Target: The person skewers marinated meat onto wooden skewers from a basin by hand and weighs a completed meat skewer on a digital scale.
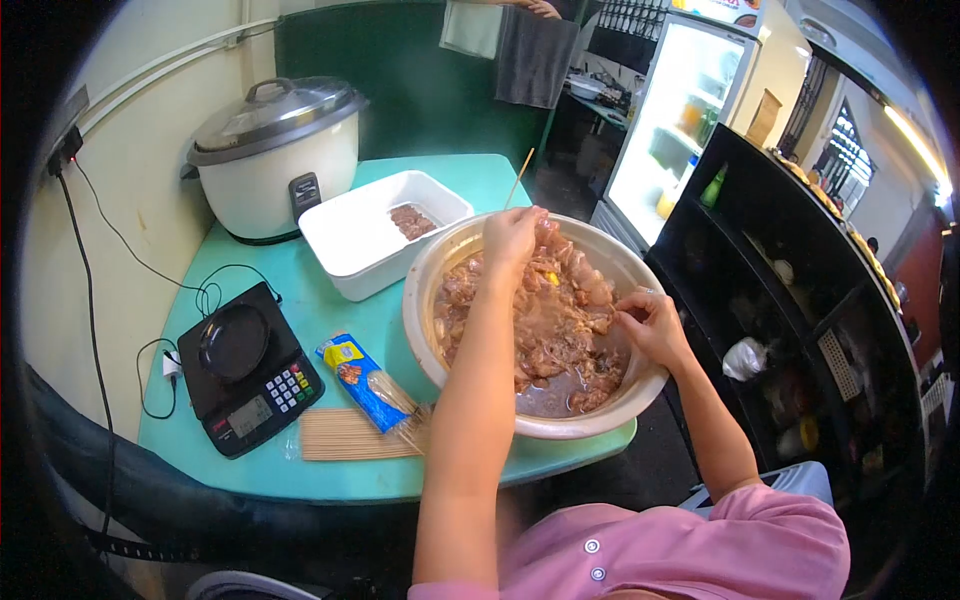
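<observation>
A large pale basin (pixel 420 340) in front of me holds raw marinated meat (pixel 560 330) in brownish liquid. My left hand (pixel 512 240) is closed over the basin's far side, gripping a thin wooden skewer (pixel 520 175) whose end sticks up past the rim. Strips of meat hang just beside its fingers; whether the skewer runs through them is hidden. At the basin's right side, my right hand (pixel 650 325) has thumb and fingers pinched together at the edge of the meat, apparently on a piece of it.
Left of the basin are a white tub (pixel 345 235) with some meat, a rice cooker (pixel 280 150), a black digital scale (pixel 240 370), a blue skewer packet (pixel 365 385) and loose skewers (pixel 350 437). A black shelf (pixel 760 300) stands right; a lit fridge (pixel 675 120) is behind.
</observation>
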Demonstrator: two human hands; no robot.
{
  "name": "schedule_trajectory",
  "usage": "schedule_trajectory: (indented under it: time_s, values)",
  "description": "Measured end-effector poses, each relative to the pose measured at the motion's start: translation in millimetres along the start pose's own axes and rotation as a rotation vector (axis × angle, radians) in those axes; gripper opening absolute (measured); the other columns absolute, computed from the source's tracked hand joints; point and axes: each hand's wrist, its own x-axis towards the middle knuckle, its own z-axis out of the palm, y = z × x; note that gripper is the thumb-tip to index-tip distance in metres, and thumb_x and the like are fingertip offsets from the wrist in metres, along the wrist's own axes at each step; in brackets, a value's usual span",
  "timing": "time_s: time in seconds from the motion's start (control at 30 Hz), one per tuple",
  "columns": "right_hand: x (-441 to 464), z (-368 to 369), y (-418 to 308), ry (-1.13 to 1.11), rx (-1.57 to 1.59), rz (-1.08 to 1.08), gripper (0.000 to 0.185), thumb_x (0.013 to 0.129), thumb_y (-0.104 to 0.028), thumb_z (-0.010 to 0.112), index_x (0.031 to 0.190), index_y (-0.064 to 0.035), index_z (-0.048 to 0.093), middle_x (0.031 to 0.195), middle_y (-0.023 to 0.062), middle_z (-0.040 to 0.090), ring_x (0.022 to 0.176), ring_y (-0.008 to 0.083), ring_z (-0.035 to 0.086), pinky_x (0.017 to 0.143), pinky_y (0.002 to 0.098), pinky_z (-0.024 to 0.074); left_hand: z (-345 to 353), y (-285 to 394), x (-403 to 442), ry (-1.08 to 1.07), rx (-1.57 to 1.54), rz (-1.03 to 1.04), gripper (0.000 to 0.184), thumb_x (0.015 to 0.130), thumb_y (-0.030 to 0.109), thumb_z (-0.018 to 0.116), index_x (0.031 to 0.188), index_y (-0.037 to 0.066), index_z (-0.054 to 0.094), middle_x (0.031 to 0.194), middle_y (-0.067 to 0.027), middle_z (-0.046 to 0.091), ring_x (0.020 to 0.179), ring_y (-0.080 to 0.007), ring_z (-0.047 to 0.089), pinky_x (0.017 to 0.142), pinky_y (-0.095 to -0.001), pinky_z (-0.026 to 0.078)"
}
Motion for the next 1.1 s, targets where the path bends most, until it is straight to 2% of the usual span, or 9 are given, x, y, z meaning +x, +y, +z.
schedule_trajectory:
  time_s: [0.1,0.17,0.3,0.37,0.5,0.6,0.67,0.77,1.1]
  values:
    - [0.4,0.7,4.3,-0.007,0.020,-0.007,0.012,0.075,-0.005,0.066,0.082,0.0046,0.068,0.072,0.0099,0.061,0.063,0.0159,0.058,0.059,0.0291,0.0453,-0.5,0.5,-1.4,0.029,0.031,-0.049,0.023,0.093,0.017,0.056,0.094,-0.004,0.067,0.084,-0.0101,0.070,0.074,-0.0139,0.066,0.066,-0.0253,0.050]
    - [0.6,1.8,5.7,-0.002,0.023,-0.009,0.012,0.075,-0.005,0.066,0.082,0.0044,0.068,0.073,0.0102,0.061,0.064,0.0166,0.059,0.059,0.0295,0.0456,-2.4,-4.6,3.2,0.051,0.385,0.103,0.024,0.092,0.016,0.056,0.098,-0.004,0.066,0.085,-0.0105,0.069,0.078,-0.0130,0.064,0.069,-0.0249,0.049]
    - [0.9,1.1,10.4,0.000,-0.039,-0.052,0.013,0.075,-0.005,0.064,0.083,0.0040,0.068,0.075,0.0106,0.061,0.067,0.0190,0.060,0.063,0.0308,0.0469,-0.7,-18.3,10.5,0.061,0.256,0.145,0.026,0.092,0.016,0.056,0.103,-0.006,0.064,0.086,-0.0097,0.068,0.077,-0.0119,0.062,0.069,-0.0253,0.048]
    - [0.5,-0.3,4.7,-0.011,-0.038,-0.022,0.013,0.075,-0.005,0.064,0.083,0.0038,0.068,0.075,0.0107,0.061,0.068,0.0196,0.060,0.064,0.0311,0.0472,3.2,-21.2,9.2,0.238,0.267,0.198,0.026,0.087,0.018,0.058,0.099,-0.002,0.068,0.093,-0.0184,0.069,0.090,-0.0290,0.066,0.083,-0.0343,0.049]
    - [0.5,-0.8,0.8,-0.021,-0.030,-0.006,0.013,0.075,-0.006,0.064,0.084,0.0037,0.068,0.075,0.0108,0.061,0.068,0.0196,0.061,0.064,0.0311,0.0473,-5.5,-22.4,14.3,0.106,0.379,0.205,0.031,0.091,0.015,0.056,0.113,-0.006,0.062,0.094,-0.0131,0.069,0.081,-0.0167,0.063,0.075,-0.0290,0.049]
    - [0.3,1.2,4.1,-0.014,0.003,0.007,0.014,0.075,-0.006,0.065,0.084,0.0037,0.068,0.075,0.0108,0.061,0.067,0.0190,0.060,0.063,0.0307,0.0472,-4.4,-11.3,6.1,0.124,0.545,0.202,0.029,0.090,0.013,0.056,0.114,-0.002,0.063,0.098,-0.0153,0.069,0.084,-0.0197,0.064,0.077,-0.0296,0.049]
    - [0.6,0.3,2.8,-0.018,-0.007,0.009,0.014,0.075,-0.006,0.065,0.084,0.0038,0.068,0.075,0.0106,0.061,0.066,0.0186,0.060,0.063,0.0304,0.0471,-0.8,-4.9,0.9,0.156,0.489,0.180,0.027,0.087,0.015,0.056,0.104,-0.002,0.067,0.100,-0.0207,0.067,0.097,-0.0338,0.064,0.087,-0.0371,0.047]
    - [0.3,-0.5,3.8,-0.019,-0.020,0.003,0.014,0.075,-0.006,0.065,0.084,0.0038,0.068,0.075,0.0104,0.061,0.066,0.0180,0.060,0.062,0.0300,0.0470,3.8,-5.1,-1.3,0.253,0.472,0.213,0.027,0.088,0.016,0.055,0.104,-0.001,0.067,0.099,-0.0197,0.068,0.097,-0.0329,0.064,0.087,-0.0369,0.047]
    - [-0.6,-1.7,-0.9,-0.013,-0.026,0.006,0.013,0.075,-0.006,0.064,0.082,0.0039,0.068,0.073,0.0102,0.061,0.065,0.0172,0.059,0.061,0.0296,0.0463,0.2,-6.1,1.2,0.145,0.459,0.189,0.025,0.088,0.016,0.055,0.102,-0.001,0.068,0.094,-0.0194,0.069,0.092,-0.0308,0.066,0.083,-0.0355,0.049]
